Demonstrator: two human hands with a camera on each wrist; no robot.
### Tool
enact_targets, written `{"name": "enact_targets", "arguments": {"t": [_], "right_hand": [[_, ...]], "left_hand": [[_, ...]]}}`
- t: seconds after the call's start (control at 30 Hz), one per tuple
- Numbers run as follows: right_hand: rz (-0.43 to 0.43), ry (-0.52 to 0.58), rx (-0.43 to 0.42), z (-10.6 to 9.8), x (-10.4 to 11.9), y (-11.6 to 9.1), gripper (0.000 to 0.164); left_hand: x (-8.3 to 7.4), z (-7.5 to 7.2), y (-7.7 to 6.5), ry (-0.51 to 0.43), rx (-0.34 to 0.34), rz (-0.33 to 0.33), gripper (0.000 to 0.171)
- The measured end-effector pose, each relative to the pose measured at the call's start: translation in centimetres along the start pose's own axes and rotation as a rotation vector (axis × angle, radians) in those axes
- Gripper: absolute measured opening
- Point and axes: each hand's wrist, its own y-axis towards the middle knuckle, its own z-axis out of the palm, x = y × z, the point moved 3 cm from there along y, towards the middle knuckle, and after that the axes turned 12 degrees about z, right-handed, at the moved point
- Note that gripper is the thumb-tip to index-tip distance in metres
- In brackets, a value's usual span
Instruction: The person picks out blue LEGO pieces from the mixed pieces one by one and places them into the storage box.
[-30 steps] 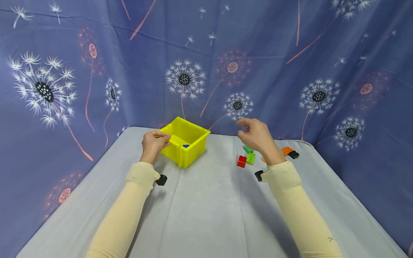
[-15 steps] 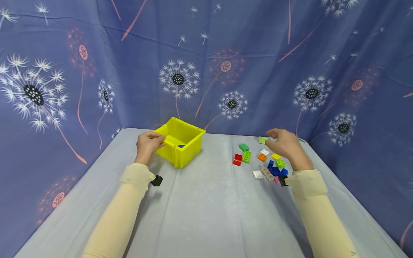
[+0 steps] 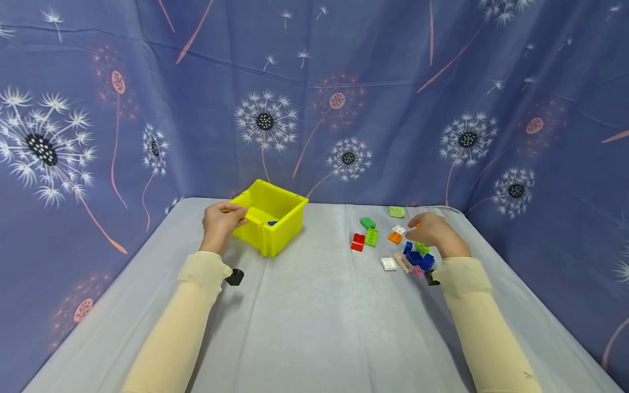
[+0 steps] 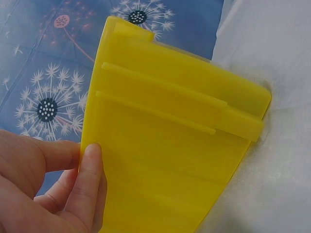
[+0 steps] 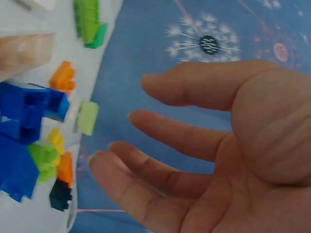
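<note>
A yellow plastic bin (image 3: 282, 234) stands on the left part of the table, with a blue piece (image 3: 272, 222) inside it. My left hand (image 3: 219, 224) pinches the bin's near-left rim between thumb and fingers, which the left wrist view shows up close. On the right, my right hand (image 3: 436, 232) hovers over scattered toy bricks, holding nothing, its fingers apart and slightly bent. Below it lie blue bricks (image 3: 415, 256), a lime brick (image 3: 422, 248) and an orange brick (image 3: 395, 238). The right wrist view also has a black brick (image 5: 60, 195) that the hand hides in the head view.
Left of that pile lie a red brick (image 3: 357, 242), a lime brick (image 3: 371, 237), a green brick (image 3: 367, 222) and a white brick (image 3: 388, 264). A pale green brick (image 3: 397, 212) is near the table's back edge. A dandelion-patterned curtain (image 3: 314, 136) hangs behind the table.
My right hand has moved right and down, from between the bin and the bricks to over the brick pile. The left hand keeps its hold on the bin. The head view has shifted slightly.
</note>
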Motion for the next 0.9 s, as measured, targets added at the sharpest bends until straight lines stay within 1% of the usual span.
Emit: {"name": "enact_targets", "arguments": {"t": [0.17,0.27,0.43,0.57,0.73,0.9], "right_hand": [[0.03,0.0,0.003,1.3,0.0,1.3,0.047],[0.04,-0.004,0.001,2.1,0.0,1.8,0.045],[0.072,-0.02,-0.013,3.1,-0.2,2.3,0.036],[0.09,-0.039,-0.012,3.5,-0.3,2.6,0.035],[0.1,-0.038,-0.002,3.7,-0.3,2.8,0.033],[0.069,-0.068,-0.015,4.1,-0.4,3.4,0.023]], "left_hand": [[0.0,-0.2,0.0,0.002,-0.002,0.0,0.031],[0.1,-0.2,0.2,-0.002,0.0,-0.009,0.031],[0.1,0.0,0.3,-0.011,-0.006,-0.015,0.033],[0.0,0.2,0.4,-0.019,-0.006,-0.012,0.033],[-0.2,0.2,0.4,-0.005,-0.007,-0.015,0.033],[-0.2,0.1,0.4,-0.01,-0.016,-0.024,0.032]]}}
